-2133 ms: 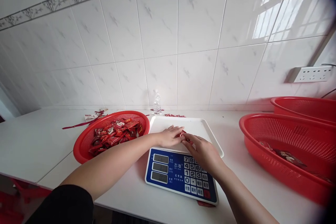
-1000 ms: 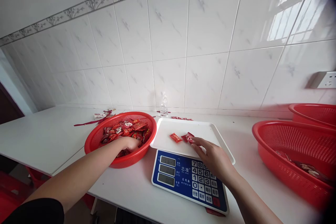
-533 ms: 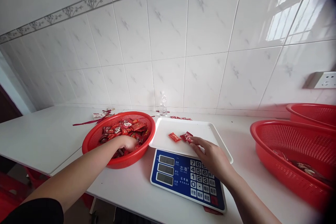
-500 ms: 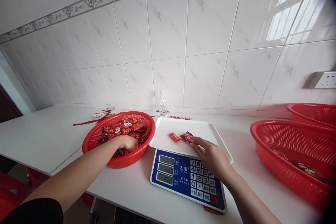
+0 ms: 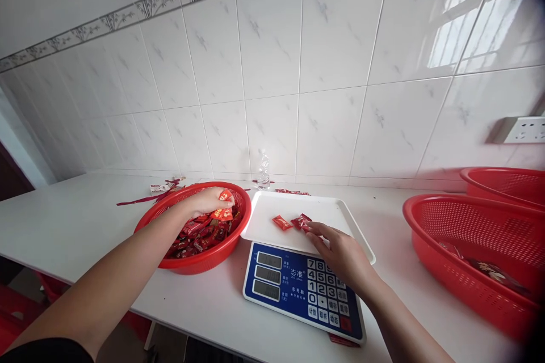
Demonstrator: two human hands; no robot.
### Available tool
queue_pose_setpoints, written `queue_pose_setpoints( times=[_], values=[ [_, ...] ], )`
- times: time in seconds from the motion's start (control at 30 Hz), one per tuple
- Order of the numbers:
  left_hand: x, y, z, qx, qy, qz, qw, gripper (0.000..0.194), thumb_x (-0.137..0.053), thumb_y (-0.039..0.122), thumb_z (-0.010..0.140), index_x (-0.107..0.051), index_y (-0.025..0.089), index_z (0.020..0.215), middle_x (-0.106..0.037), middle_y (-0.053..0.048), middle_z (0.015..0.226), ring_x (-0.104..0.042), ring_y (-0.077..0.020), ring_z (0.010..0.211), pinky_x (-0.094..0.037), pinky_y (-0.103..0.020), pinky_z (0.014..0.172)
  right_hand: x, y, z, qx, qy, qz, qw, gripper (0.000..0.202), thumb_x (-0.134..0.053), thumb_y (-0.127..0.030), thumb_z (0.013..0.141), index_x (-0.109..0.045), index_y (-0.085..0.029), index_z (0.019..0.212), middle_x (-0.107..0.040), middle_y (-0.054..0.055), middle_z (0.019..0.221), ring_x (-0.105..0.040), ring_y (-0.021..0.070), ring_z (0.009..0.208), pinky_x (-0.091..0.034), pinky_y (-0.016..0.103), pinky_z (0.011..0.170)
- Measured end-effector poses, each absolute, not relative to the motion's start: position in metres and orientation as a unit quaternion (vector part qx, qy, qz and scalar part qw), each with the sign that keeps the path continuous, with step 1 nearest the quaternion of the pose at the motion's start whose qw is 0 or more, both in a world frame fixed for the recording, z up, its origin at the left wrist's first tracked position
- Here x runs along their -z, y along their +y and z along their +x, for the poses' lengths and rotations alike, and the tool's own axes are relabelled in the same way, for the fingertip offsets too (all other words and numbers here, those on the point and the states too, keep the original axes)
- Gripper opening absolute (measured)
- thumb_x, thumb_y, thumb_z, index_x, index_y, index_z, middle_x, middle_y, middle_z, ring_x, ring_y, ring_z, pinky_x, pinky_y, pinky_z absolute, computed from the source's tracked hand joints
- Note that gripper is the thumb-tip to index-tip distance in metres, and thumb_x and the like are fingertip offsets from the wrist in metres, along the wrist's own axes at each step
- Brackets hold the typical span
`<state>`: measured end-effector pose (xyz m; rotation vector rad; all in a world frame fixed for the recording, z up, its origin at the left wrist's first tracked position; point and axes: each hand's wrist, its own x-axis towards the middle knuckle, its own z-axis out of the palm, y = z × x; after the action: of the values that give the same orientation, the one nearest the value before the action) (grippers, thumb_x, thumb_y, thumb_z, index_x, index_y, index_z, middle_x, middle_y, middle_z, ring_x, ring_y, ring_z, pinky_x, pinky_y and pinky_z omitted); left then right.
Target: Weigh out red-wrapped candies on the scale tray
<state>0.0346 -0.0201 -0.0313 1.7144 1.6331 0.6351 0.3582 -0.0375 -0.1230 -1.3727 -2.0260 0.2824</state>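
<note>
My left hand is closed on bright red wrapped candies, held over the far side of a red perforated basket. Many more red packets fill that basket. To its right, my right hand reaches across the blue digital scale to its white tray. Its fingertips are closed at the edge of a dark red wrapped candy lying on the tray. Just left of that one lies a brighter red wrapped candy.
Two more red baskets stand at the right; the nearer one holds some packets. A clear plastic bottle stands by the tiled wall. Red ribbon and scraps lie behind the left basket. A red packet pokes out under the scale.
My left hand has risen out of the basket's pile and moved away from me, now with bright red wrapped candies showing in it. My right hand stays at the tray.
</note>
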Motion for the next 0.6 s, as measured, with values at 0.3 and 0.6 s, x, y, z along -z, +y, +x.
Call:
queue_pose_setpoints(
  times=[0.3, 0.6],
  values=[
    [0.041, 0.004, 0.12, -0.36, 0.569, 0.622, 0.398, 0.019, -0.058, 0.011, 0.078, -0.06, 0.014, 0.096, -0.064, -0.005, 0.085, -0.063, -0.0136, 0.077, -0.052, -0.028, 0.074, 0.123, -0.037, 0.36, -0.112, -0.778, -0.514, 0.342, 0.032, -0.042, -0.041, 0.089, -0.066, -0.029, 0.105, -0.074, 0.001, 0.098, -0.068, 0.0209, 0.075, -0.052, 0.033, 0.065],
    [0.053, 0.02, 0.168, -0.306, 0.549, 0.674, 0.389, 0.029, -0.057, 0.01, 0.075, -0.058, 0.016, 0.103, -0.062, -0.004, 0.089, -0.062, -0.0134, 0.078, -0.052, -0.025, 0.069, 0.122, -0.037, 0.362, -0.108, -0.78, -0.503, 0.358, 0.034, -0.039, -0.041, 0.092, -0.064, -0.026, 0.11, -0.071, 0.003, 0.106, -0.067, 0.0229, 0.091, -0.053, 0.035, 0.073]
  ],
)
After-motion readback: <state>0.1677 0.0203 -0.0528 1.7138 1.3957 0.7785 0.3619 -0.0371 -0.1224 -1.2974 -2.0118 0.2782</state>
